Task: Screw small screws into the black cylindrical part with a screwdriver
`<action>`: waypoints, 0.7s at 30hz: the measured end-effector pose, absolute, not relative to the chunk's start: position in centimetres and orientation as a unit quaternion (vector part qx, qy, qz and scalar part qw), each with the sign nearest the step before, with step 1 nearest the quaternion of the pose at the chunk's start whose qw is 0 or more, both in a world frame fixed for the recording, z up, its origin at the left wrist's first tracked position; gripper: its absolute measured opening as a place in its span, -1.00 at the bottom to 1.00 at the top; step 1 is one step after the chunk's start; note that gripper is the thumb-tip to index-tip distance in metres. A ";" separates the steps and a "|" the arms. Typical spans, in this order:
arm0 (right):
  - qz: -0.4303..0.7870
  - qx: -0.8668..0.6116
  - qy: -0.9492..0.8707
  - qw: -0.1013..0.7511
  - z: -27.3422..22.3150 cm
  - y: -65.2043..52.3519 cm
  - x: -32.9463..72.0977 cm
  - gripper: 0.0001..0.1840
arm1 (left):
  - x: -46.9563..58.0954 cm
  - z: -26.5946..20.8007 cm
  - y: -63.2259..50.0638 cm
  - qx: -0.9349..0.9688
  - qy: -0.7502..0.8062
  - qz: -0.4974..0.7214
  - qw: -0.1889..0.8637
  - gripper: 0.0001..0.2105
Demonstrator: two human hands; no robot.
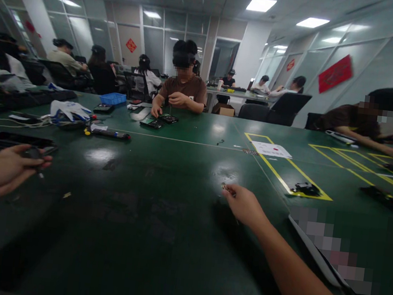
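At the left edge my left hand (11,171) is closed around a small dark object (34,153) whose kind I cannot make out. A short pale tip shows below its fingers. Just behind that hand lies a flat black case (16,140). Further right, my right hand (245,205) pinches a small brass-coloured piece (225,187) a little above the green table (154,266). Its shape is too small to tell. A small pale scrap (66,195) lies on the table between the hands.
White-and-blue gloves (67,110) and a screwdriver-like tool (109,134) lie at back left, near a blue basket (112,98). A co-worker (183,89) handles black parts (153,122) opposite. Yellow tape outlines a black part (306,188) and white paper (272,149) at right.
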State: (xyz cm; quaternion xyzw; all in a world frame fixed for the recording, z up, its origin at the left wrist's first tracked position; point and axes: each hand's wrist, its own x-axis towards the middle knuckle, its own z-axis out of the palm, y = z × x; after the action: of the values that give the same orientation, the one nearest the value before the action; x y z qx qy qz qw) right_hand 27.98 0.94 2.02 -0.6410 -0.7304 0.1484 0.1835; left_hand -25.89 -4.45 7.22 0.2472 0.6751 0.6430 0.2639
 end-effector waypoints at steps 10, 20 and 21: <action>0.375 -0.579 -0.661 0.296 2.2 0.4 27.1 -0.66 | -11.9 5.1 -2.4 0.409 0.511 0.475 0.588 -0.52; 0.505 -0.471 -0.605 0.395 2.8 -0.5 26.7 -0.65 | 2.1 2.4 -1.7 0.463 0.418 0.445 0.642 -0.64; 0.498 -0.464 -0.606 0.413 2.9 -0.7 26.5 -0.66 | 2.9 2.1 -1.7 0.483 0.404 0.455 0.629 -0.62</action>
State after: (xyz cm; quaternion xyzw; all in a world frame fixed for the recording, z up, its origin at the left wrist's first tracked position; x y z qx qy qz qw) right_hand 26.51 -0.71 2.94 -0.4639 -0.6057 0.4977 0.4127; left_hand 2.88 -1.74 2.10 0.4834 0.4040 0.4555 0.6289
